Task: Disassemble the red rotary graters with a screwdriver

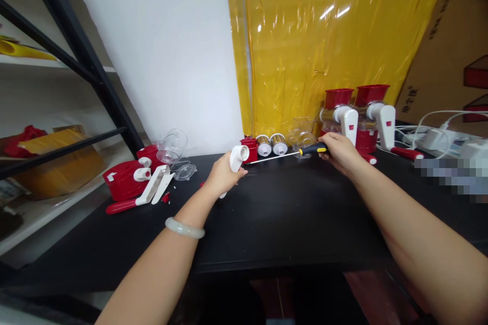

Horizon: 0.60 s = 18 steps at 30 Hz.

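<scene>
My left hand (221, 176) is closed around a white crank handle (237, 157), its round socket end facing up and right. In my right hand (338, 148) is a screwdriver (313, 149) with a black and yellow grip, gripped at the handle's end. The thin shaft points left, and its tip ends close to the white part; whether they touch I cannot tell. Behind the shaft lie a red part (249, 151) and two drum graters, one left (264, 145) and one right (279, 145). Most of the crank handle is hidden by my left fingers.
On the left of the black table (290, 213) lie a red grater base (124, 180), a red-handled crank (127, 205) and clear plastic parts (171, 147). Two assembled red-and-white graters (371, 111) stand at the back right, beside white cables (438, 134). A black-framed shelf (91, 71) borders the left.
</scene>
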{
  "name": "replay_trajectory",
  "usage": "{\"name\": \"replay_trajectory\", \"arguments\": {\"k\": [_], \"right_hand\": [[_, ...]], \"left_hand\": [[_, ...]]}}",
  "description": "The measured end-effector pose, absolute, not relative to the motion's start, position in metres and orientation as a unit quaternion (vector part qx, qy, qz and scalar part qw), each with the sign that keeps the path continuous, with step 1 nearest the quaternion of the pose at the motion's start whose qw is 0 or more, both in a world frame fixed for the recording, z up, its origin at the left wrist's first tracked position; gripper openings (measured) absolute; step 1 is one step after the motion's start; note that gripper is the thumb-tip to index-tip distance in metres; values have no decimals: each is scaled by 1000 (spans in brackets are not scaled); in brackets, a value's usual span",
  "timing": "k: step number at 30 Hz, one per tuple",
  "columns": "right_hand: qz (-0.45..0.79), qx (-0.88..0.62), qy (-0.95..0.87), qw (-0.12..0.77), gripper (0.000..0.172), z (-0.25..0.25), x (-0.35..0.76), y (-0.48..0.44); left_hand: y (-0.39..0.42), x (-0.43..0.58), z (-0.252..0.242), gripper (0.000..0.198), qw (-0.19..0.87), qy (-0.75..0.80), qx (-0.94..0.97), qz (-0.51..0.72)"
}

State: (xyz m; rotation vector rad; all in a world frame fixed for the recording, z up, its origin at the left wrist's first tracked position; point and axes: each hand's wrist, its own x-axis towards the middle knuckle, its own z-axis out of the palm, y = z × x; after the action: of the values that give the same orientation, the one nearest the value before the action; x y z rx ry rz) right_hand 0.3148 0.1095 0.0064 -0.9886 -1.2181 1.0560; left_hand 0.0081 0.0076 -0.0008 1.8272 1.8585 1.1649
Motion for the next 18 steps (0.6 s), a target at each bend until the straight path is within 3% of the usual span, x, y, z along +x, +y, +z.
{"name": "replay_trajectory", "arguments": {"k": [6,13,18], "right_hand": [[432,-443,-524,585,15,3,318,113],[428,-430,-518,604,20,6,319,112],[419,-402,-486,653,21,8,316,110]], "left_hand": [[6,8,-9,43,145,630,655,392],[2,9,-10,46,282,603,660,348],[-1,12,0,47,271,616,646,360]]}}
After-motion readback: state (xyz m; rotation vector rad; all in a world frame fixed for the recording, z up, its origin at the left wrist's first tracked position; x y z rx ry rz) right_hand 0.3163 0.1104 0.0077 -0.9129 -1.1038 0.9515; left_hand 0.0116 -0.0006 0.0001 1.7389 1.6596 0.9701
